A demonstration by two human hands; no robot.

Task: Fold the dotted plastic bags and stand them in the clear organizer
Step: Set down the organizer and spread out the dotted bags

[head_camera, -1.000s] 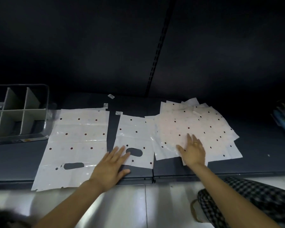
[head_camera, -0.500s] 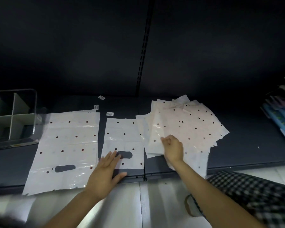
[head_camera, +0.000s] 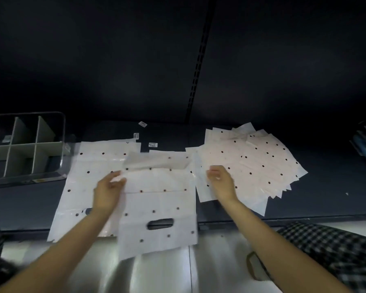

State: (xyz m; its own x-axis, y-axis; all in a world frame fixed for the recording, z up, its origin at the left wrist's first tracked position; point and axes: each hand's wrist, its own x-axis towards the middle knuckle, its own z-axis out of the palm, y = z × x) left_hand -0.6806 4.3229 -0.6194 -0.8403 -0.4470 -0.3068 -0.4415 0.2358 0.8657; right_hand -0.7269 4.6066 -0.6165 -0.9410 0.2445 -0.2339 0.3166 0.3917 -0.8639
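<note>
Middle bag point(head_camera: 156, 206) hangs lifted between the hands: left hand point(head_camera: 107, 192) pinches its left edge; right hand's point(head_camera: 221, 183) grip unclear.

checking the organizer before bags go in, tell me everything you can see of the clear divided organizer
The clear plastic organizer sits upright at the far left of the dark shelf, partly cut off by the frame edge. Pale divider panels split it into open-topped compartments; no bags stand in those visible. A large white dotted plastic bag lies flat beside it. No hand touches it.
</note>
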